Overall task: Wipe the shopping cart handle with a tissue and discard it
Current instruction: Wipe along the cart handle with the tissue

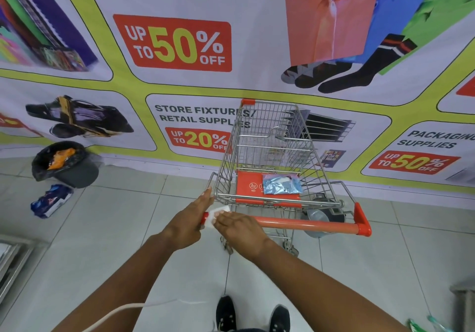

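At handle's (295, 222) left end, both hands (237, 228) press tissue (213, 217).

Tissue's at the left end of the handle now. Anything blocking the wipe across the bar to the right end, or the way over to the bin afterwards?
Nothing visible. The tissue sits under both hands at the left end of the handle, and the bar is bare to its right end. The bin stands by the wall to the left; only a blue packet lies on the floor beside it.

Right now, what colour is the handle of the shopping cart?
The handle is orange-red, seen best in the head view.
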Tool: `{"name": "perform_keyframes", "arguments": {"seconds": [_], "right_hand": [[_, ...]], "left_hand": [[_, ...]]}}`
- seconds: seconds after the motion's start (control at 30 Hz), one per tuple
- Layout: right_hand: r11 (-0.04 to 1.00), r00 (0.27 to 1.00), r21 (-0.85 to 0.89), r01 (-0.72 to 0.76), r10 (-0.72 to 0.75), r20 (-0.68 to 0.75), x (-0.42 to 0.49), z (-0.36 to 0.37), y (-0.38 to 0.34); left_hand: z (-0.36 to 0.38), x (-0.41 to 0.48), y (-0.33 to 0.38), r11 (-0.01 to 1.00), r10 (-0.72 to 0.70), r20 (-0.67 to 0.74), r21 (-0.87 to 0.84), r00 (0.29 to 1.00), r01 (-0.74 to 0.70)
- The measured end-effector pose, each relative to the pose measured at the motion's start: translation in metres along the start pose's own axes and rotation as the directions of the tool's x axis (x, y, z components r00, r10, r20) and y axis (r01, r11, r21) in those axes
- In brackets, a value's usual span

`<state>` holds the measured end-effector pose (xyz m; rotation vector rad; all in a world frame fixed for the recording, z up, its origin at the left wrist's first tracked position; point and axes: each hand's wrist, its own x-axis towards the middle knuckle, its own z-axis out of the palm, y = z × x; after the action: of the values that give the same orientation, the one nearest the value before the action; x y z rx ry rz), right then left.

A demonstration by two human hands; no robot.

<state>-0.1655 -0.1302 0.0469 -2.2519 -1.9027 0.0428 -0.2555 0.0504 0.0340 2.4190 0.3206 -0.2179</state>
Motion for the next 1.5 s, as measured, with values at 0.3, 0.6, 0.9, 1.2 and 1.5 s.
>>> {"name": "perform_keyframes", "arguments": {"seconds": [0.3,0.6,0.9,1.2,1.5], "right_hand": [[0.983,0.983,0.035,-0.181,0.181,-0.004,-0.086,-0.012,0.052],[0.846,0.845,0.046,-0.531,0.533,-0.044,-0.2,-0.038,0.118],[0.677,0.668,0.0,-0.736,0.727,-0.158,-0.253,-0.054,0.138],[0.518,0.406,0.464,-0.719,0.854,-0.325,-0.226,-0.076,0.12],[0.612,0.55,0.562,-0.557,0.778,-0.303,-0.126,-0.134,0.129]], "left_hand": [[0.005,0.002,-0.005,0.978,0.01,-0.004,0.207,1.0,-0.009],[0.009,0.0,0.0,0.974,0.021,-0.033,0.224,0.999,-0.013],[0.011,0.003,0.008,0.978,0.026,-0.067,0.21,0.997,-0.011],[-0.003,0.011,0.026,0.946,-0.12,0.093,0.312,0.988,0.085],[-0.044,0.069,0.158,0.974,0.223,0.015,0.025,0.975,-0.224]]}}
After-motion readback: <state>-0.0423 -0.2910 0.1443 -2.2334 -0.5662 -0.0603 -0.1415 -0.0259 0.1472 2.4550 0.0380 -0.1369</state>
